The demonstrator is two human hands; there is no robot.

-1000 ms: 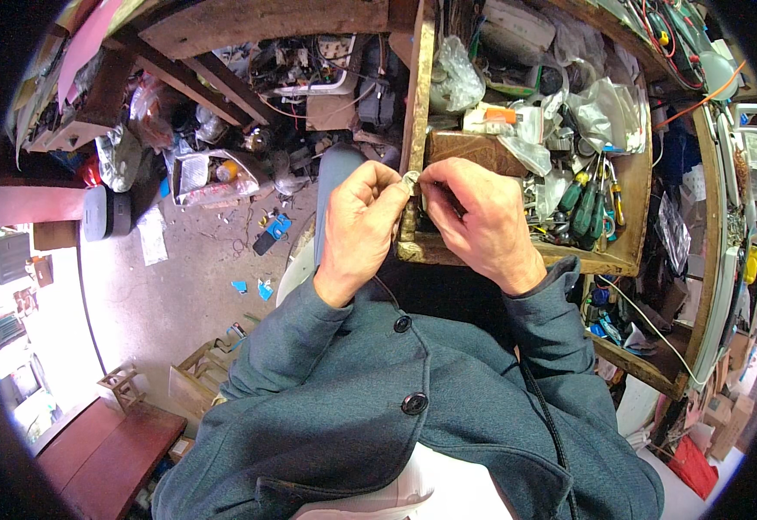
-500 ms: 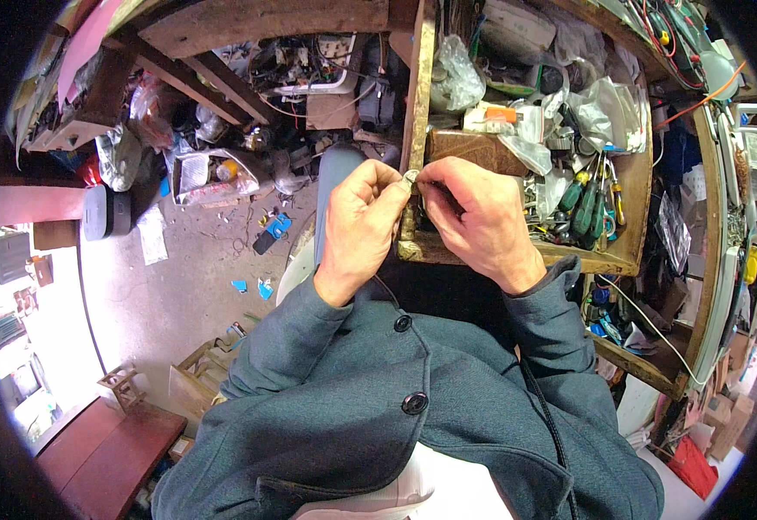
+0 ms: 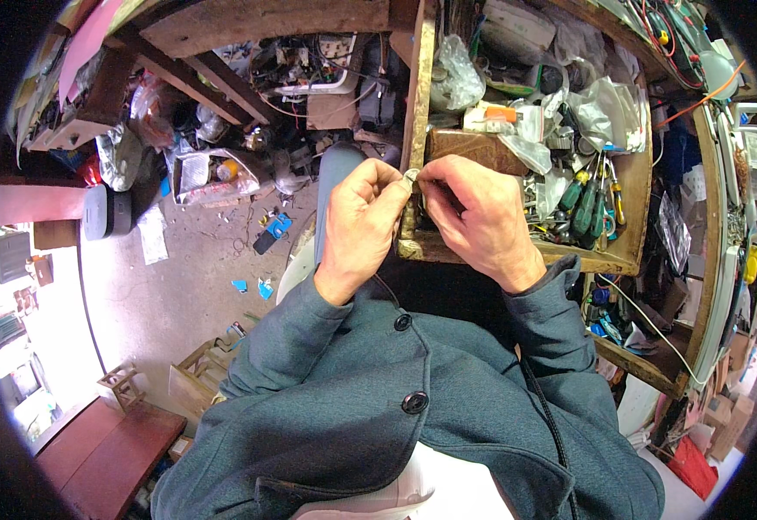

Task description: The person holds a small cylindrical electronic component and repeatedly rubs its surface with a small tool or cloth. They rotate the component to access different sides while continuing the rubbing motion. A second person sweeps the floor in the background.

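Observation:
A small shiny metal piece (image 3: 410, 175), too small to identify, is pinched between my two hands above the front left corner of an open wooden drawer (image 3: 534, 256). My left hand (image 3: 359, 227) grips it from the left with thumb and forefinger. From the other side, the fingertips of my right hand (image 3: 480, 217) close on its right edge, their other fingers curled in. Just beyond my right hand lies a brown box (image 3: 474, 151). Several screwdrivers with green handles (image 3: 585, 208) rest in the drawer to its right.
Clear plastic bags (image 3: 604, 113) and an orange-and-white box (image 3: 504, 119) fill the drawer's back. On the floor to the left are blue scraps (image 3: 265, 288) and a tray of odds and ends (image 3: 214, 178). A dark red table (image 3: 110, 451) stands at lower left.

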